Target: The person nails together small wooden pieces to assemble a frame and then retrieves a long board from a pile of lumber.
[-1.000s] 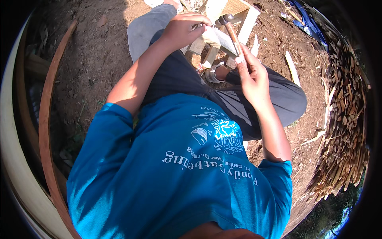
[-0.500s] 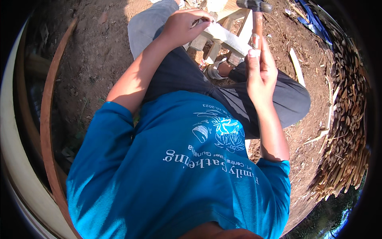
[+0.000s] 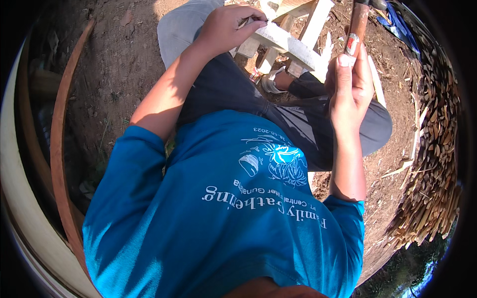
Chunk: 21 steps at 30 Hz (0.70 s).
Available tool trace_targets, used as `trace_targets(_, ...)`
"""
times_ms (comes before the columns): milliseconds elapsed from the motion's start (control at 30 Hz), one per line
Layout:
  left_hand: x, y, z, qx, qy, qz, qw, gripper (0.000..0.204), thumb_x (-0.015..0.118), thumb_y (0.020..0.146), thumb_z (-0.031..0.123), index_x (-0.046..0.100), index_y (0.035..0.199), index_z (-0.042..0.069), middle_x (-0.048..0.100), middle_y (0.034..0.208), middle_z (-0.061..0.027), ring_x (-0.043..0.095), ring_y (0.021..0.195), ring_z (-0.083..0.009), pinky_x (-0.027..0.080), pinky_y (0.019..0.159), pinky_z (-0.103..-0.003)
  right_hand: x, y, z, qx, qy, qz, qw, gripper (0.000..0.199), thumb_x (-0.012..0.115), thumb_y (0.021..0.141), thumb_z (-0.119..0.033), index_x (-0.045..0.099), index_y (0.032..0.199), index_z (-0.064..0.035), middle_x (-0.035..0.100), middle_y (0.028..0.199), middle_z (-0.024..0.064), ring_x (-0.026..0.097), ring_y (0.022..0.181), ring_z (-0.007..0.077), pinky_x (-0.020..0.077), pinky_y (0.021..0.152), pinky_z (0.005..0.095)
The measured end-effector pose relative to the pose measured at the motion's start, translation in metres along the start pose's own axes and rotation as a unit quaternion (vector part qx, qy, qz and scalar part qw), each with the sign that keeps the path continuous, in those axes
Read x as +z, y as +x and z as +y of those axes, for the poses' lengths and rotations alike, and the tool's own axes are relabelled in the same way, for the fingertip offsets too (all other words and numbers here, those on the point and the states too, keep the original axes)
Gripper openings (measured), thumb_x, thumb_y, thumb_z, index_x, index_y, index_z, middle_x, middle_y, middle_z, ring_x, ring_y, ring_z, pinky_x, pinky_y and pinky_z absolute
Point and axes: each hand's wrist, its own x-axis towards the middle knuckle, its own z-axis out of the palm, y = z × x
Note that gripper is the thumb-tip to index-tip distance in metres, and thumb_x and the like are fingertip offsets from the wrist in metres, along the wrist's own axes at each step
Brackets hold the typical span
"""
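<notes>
My right hand is wrapped round the wooden handle of a hammer, whose dark metal head is partly cut off by the top edge. The hammer is raised to the right of a pale wooden piece. At the far left end of that piece, my left hand is closed in a pinch, thumb and fingertips resting at the wood. Anything between those fingertips is too small to make out. Several crossing wooden slats stand beneath and behind the piece, between my legs.
A big stack of thin wooden strips lines the right side. Blue plastic sheeting lies at the upper right. On the left, a curved brown wooden strip stands beside a pale curved edge. Wood scraps lie on the bare soil.
My right hand has moved right with the hammer, away from the wooden piece, and the hammer head has gone partly out of view. My left hand stays pinched at the wood's end.
</notes>
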Motion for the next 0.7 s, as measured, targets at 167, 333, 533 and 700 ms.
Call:
trace_targets(167, 0.0, 0.007, 0.004, 0.001, 0.04, -0.026, 0.999, 0.021, 0.071, 0.091, 0.03, 0.075, 0.103, 0.013, 0.074, 0.092, -0.0058, 0.071, 0.083, -0.0246, 0.053, 0.072, -0.034, -0.005, 0.006, 0.03, 0.083, -0.106, -0.129, 0.982, 0.044, 0.058, 0.104, -0.017, 0.052, 0.144, -0.0012, 0.065, 0.129, 0.0096, 0.057, 0.119, 0.0126, 0.042, 0.103, 0.0281)
trace_targets(333, -0.001, 0.002, 0.007, -0.008, -0.009, -0.028, 1.0, 0.018, 0.073, 0.09, 0.014, 0.074, 0.106, 0.006, 0.074, 0.1, -0.0044, 0.068, 0.094, -0.0128, 0.052, 0.08, -0.027, -0.019, 0.014, -0.003, 0.02, 0.04, 0.03, 0.999, 0.044, 0.057, 0.104, -0.024, 0.049, 0.144, -0.0057, 0.047, 0.072, -0.0075, 0.039, 0.055, -0.0006, 0.0304, 0.048, 0.0163)
trace_targets(533, -0.002, 0.0, 0.006, -0.019, -0.076, -0.048, 0.996, 0.04, 0.075, 0.086, 0.005, 0.066, 0.125, 0.003, 0.067, 0.123, -0.0095, 0.066, 0.11, -0.0193, 0.051, 0.1, -0.033, -0.079, 0.021, 0.021, 0.106, 0.022, 0.115, 0.987, 0.034, 0.057, 0.104, -0.024, 0.058, 0.133, -0.0058, 0.047, 0.074, -0.0051, 0.036, 0.053, -0.0002, 0.0306, 0.047, 0.0154)
trace_targets(700, -0.003, -0.004, 0.001, -0.05, -0.071, -0.082, 0.993, 0.053, 0.079, 0.08, 0.003, 0.063, 0.13, 0.003, 0.063, 0.129, -0.0126, 0.063, 0.117, -0.0226, 0.053, 0.1, -0.037, -0.096, 0.023, 0.067, 0.222, 0.013, 0.186, 0.957, 0.029, 0.064, 0.1, -0.029, 0.063, 0.12, -0.0088, 0.059, 0.085, -0.0041, 0.044, 0.061, -0.0011, 0.0299, 0.049, 0.0159)
